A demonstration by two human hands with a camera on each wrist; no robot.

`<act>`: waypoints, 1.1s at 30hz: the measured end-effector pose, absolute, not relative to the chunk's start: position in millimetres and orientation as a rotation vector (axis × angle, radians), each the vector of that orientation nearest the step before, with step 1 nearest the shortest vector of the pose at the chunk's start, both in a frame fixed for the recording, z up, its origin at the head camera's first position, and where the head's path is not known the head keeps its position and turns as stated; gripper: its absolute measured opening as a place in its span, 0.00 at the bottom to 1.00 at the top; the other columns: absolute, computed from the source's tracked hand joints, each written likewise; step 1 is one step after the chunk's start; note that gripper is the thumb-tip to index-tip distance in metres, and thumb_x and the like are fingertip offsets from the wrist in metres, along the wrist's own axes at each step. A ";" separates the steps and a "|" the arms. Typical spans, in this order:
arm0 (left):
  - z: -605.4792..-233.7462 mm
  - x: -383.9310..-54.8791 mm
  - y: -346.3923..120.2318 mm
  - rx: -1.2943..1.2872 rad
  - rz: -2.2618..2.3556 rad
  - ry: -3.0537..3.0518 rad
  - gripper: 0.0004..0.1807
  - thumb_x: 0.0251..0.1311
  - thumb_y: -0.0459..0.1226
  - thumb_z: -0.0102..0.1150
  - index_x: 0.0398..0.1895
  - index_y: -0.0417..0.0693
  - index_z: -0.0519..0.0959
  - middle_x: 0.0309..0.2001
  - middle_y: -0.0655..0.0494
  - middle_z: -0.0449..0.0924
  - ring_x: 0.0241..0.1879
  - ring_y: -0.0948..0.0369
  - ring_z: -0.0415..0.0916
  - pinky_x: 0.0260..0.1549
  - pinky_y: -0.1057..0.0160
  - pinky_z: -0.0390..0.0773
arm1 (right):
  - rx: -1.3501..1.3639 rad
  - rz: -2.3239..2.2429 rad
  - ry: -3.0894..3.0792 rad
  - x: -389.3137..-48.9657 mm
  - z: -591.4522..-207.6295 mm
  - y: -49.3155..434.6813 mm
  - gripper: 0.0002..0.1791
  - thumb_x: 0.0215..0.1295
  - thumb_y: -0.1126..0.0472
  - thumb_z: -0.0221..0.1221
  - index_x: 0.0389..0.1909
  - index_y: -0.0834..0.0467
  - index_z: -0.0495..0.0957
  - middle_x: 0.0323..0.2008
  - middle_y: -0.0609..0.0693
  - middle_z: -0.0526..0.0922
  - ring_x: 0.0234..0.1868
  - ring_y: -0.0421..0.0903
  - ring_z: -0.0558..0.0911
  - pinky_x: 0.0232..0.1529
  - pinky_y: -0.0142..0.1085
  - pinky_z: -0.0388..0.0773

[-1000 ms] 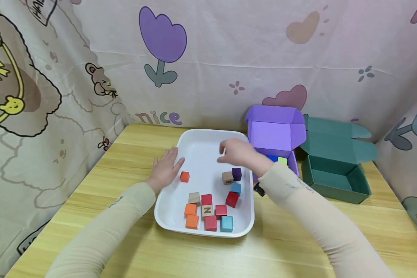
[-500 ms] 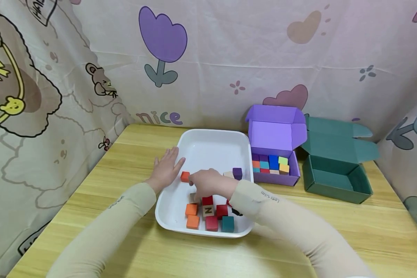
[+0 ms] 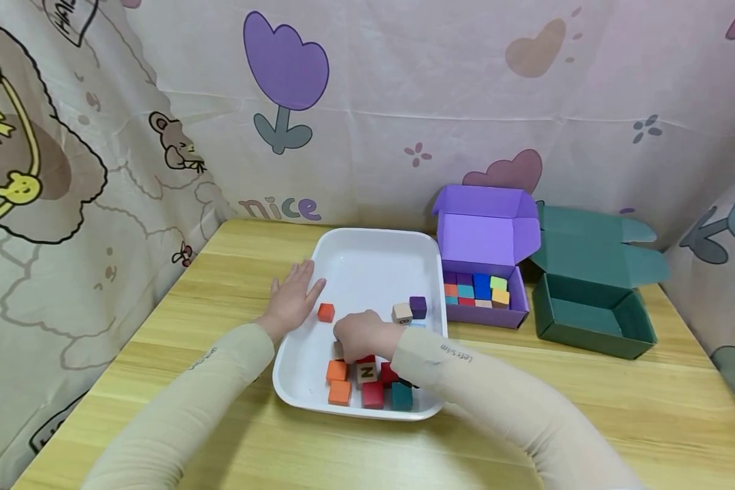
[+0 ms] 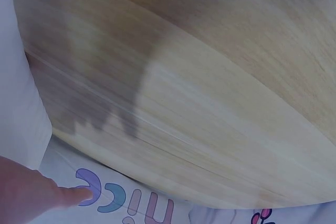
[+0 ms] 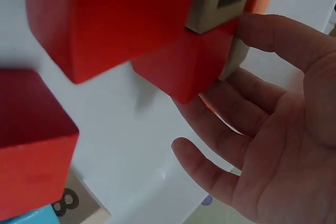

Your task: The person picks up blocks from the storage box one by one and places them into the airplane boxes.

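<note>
A white tray [image 3: 373, 252] holds several coloured and plain wooden cube blocks. My left hand [image 3: 289, 299] lies with straight fingers on the tray's left rim, beside a small orange block [image 3: 326, 312]. Over the blocks in the tray's lower middle is my right hand [image 3: 364, 335]. In the right wrist view its thumb and fingers stand on either side of a plain wooden block [image 5: 236, 59], pinching it. A red block [image 5: 184, 64] sits right against it, and a wooden block with an N [image 3: 366, 372] is close by. The palm of the right hand [image 5: 278, 108] shows there.
To the tray's right stands an open purple box [image 3: 486, 316] with several coloured blocks inside. An open green box [image 3: 594, 333] is farther right. Orange blocks [image 3: 339, 393], a teal block [image 3: 401, 396] and a dark purple block [image 3: 418, 307] lie in the tray. A printed cloth hangs behind the table.
My right hand came from the tray's upper right, near the purple box, down to the lower-middle blocks, then shifted slightly lower over the wooden block. The left hand stayed in place.
</note>
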State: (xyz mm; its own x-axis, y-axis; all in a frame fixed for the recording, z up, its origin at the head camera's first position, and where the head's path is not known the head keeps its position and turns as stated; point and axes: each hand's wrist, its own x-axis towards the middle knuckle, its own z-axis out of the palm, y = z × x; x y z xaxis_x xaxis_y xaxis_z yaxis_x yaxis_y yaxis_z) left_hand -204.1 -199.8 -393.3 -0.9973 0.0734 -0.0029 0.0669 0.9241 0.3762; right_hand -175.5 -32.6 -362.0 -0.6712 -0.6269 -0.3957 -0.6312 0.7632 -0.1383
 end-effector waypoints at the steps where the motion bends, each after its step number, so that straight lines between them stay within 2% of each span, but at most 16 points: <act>1: -393.3 -204.2 -199.5 0.112 0.599 3.067 0.37 0.71 0.55 0.27 0.74 0.41 0.44 0.75 0.43 0.41 0.74 0.45 0.36 0.67 0.34 0.37 | -0.955 0.024 2.538 -175.3 -362.7 -33.1 0.11 0.57 0.57 0.63 0.41 0.51 0.80 0.28 0.43 0.78 0.31 0.41 0.74 0.44 0.35 0.72; 9: -393.0 -203.0 -197.8 0.102 0.600 3.061 0.37 0.71 0.55 0.26 0.74 0.41 0.44 0.75 0.43 0.42 0.74 0.45 0.37 0.67 0.34 0.37 | -0.931 -0.037 2.565 -178.8 -364.7 -30.8 0.12 0.55 0.55 0.64 0.40 0.51 0.80 0.28 0.42 0.79 0.31 0.40 0.74 0.42 0.35 0.72; 13: -393.8 -203.0 -198.5 0.107 0.596 3.067 0.37 0.71 0.56 0.26 0.73 0.41 0.44 0.74 0.43 0.42 0.74 0.45 0.37 0.67 0.34 0.37 | -0.920 -0.165 2.566 -183.3 -357.5 -23.6 0.13 0.56 0.51 0.64 0.39 0.52 0.80 0.28 0.43 0.78 0.31 0.40 0.74 0.38 0.34 0.72; 16: -393.7 -203.4 -198.7 0.110 0.592 3.071 0.37 0.71 0.56 0.26 0.73 0.40 0.44 0.74 0.43 0.42 0.74 0.45 0.36 0.67 0.34 0.37 | -0.905 -0.295 2.558 -187.3 -349.9 -15.9 0.16 0.57 0.50 0.64 0.42 0.54 0.79 0.30 0.44 0.78 0.33 0.41 0.74 0.36 0.32 0.72; 20: -393.1 -203.7 -198.5 0.106 0.595 3.069 0.37 0.71 0.55 0.26 0.74 0.41 0.43 0.75 0.43 0.42 0.74 0.45 0.37 0.67 0.35 0.37 | -0.869 -0.524 2.525 -194.0 -340.0 -3.3 0.19 0.56 0.53 0.64 0.47 0.55 0.78 0.36 0.46 0.80 0.36 0.42 0.75 0.40 0.31 0.76; 24: -392.5 -203.3 -198.3 0.107 0.588 3.071 0.37 0.71 0.55 0.27 0.73 0.40 0.44 0.74 0.42 0.42 0.74 0.44 0.37 0.67 0.34 0.37 | -0.779 -0.773 2.469 -201.1 -333.0 10.7 0.18 0.56 0.58 0.64 0.48 0.56 0.77 0.42 0.49 0.81 0.40 0.44 0.76 0.45 0.35 0.78; 33: -394.1 -204.2 -198.7 0.104 0.596 3.069 0.37 0.71 0.56 0.27 0.74 0.41 0.43 0.75 0.43 0.42 0.74 0.45 0.36 0.67 0.34 0.36 | -0.650 -1.025 2.489 -214.4 -329.0 41.5 0.18 0.56 0.63 0.61 0.49 0.60 0.75 0.46 0.54 0.80 0.45 0.48 0.76 0.52 0.41 0.75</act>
State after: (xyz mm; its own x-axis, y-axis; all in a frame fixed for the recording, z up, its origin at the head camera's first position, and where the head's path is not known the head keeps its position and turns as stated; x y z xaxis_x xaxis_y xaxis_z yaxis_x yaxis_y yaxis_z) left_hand -204.2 -198.7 -394.1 -0.9977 0.0681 -0.0009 0.0628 0.9252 0.3742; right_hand -214.4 41.5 -329.0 -0.8251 -0.5420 -0.1594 -0.2725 0.6290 -0.7281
